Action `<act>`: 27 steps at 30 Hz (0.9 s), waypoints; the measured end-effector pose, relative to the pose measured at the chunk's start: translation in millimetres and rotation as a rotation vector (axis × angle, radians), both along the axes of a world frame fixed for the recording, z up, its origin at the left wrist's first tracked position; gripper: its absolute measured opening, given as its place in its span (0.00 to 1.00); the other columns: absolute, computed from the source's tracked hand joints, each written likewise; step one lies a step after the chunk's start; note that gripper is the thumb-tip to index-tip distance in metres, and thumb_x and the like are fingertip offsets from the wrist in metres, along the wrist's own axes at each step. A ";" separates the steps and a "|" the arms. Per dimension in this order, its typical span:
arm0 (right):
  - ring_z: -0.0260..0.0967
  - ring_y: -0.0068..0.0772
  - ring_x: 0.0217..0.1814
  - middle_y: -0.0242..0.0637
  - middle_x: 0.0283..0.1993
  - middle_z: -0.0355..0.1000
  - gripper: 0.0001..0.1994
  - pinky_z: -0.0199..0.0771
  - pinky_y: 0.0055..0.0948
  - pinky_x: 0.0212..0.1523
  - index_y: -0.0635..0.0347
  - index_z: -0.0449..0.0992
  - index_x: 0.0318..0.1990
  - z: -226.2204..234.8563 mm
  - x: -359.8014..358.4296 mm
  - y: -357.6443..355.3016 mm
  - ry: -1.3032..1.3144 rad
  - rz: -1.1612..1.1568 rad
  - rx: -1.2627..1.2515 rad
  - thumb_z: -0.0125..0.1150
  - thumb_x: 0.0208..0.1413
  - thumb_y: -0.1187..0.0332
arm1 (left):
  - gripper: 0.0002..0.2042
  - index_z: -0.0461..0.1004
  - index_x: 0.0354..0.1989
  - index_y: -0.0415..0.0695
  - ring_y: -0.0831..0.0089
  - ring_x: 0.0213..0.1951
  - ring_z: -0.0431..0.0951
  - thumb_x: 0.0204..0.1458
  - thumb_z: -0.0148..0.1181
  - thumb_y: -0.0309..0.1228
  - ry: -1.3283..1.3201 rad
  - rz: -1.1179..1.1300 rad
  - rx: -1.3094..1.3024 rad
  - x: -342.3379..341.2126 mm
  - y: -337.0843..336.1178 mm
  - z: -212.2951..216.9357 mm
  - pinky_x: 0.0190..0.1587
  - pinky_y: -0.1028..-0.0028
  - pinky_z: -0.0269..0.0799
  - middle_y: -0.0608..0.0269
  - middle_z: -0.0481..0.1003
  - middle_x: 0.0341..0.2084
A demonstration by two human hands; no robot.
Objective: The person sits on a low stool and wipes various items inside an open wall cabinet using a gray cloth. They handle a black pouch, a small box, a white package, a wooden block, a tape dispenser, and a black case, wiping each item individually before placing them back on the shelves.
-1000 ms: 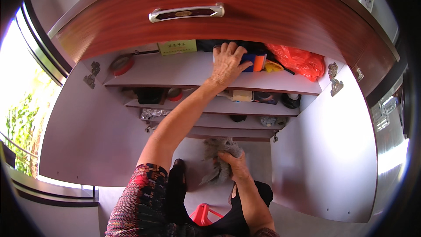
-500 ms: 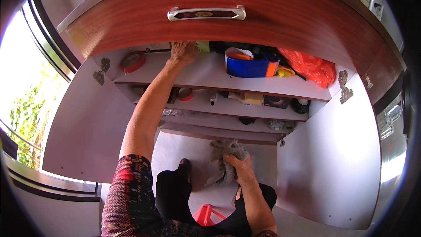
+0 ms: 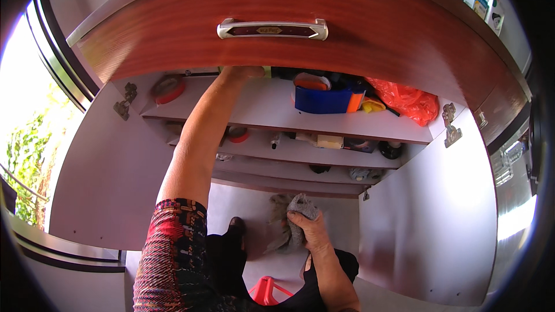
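My left arm stretches into the open cabinet above its top shelf [image 3: 260, 117]. Only the back of my left hand [image 3: 240, 71] shows under the drawer front; its fingers are hidden, close to a yellow-green thing [image 3: 267, 72] at the back. Lower down, over the floor, my right hand [image 3: 312, 230] is closed round a bunched grey rag [image 3: 302, 205], part of which hangs loose to the left. Right of my left hand on the top shelf stand a blue item with an orange end [image 3: 324, 99] and a red plastic bag [image 3: 407, 99].
A roll of red tape [image 3: 167, 89] lies at the shelf's left end. Lower shelves hold another red roll [image 3: 237, 134] and small boxes [image 3: 329, 141]. Both cabinet doors, left [image 3: 110, 179] and right [image 3: 430, 214], stand open. A red stool [image 3: 265, 290] shows between my legs.
My left hand has gone deeper under the drawer front, so its fingers no longer show. The rag in my right hand is bunched differently. The whole view has shifted slightly.
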State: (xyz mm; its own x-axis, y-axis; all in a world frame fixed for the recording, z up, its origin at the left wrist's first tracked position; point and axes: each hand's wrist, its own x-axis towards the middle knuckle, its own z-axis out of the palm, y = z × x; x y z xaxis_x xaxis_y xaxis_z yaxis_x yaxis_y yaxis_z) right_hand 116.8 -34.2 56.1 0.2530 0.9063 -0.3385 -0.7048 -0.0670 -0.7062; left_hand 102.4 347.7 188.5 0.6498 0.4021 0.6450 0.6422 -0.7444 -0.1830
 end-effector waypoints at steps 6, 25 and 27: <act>0.71 0.25 0.28 0.32 0.29 0.73 0.09 0.72 0.24 0.31 0.61 0.76 0.35 -0.7 3.8 -4.0 -0.020 -0.025 0.011 0.66 0.45 0.74 | 0.28 0.69 0.49 0.54 0.60 0.53 0.66 0.36 0.64 0.48 -0.427 -0.246 -0.171 9.9 12.6 -20.5 0.53 0.58 0.60 0.58 0.69 0.48; 0.72 0.30 0.27 0.36 0.28 0.73 0.10 0.73 0.27 0.29 0.63 0.75 0.36 5.9 -0.4 -1.4 -0.008 -0.023 0.014 0.65 0.44 0.74 | 0.37 0.68 0.52 0.48 0.50 0.57 0.56 0.34 0.59 0.60 -0.111 0.064 -0.366 -115.4 -113.7 28.2 0.59 0.51 0.47 0.53 0.60 0.55; 0.72 0.30 0.27 0.36 0.28 0.73 0.09 0.74 0.28 0.29 0.63 0.75 0.35 5.9 -1.5 -1.5 -0.021 -0.017 -0.006 0.64 0.44 0.74 | 0.38 0.68 0.53 0.50 0.49 0.58 0.55 0.34 0.57 0.63 -0.165 0.162 -0.321 -95.0 -126.4 33.2 0.56 0.49 0.50 0.50 0.59 0.55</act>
State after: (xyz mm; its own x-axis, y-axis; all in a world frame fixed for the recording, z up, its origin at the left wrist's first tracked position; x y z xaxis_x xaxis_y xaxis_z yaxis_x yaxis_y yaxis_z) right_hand 115.3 -35.7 62.0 0.2750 0.9000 -0.3382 -0.6912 -0.0595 -0.7202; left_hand 7.3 221.3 221.7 0.4590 0.6895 0.5602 0.7575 -0.6332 0.1587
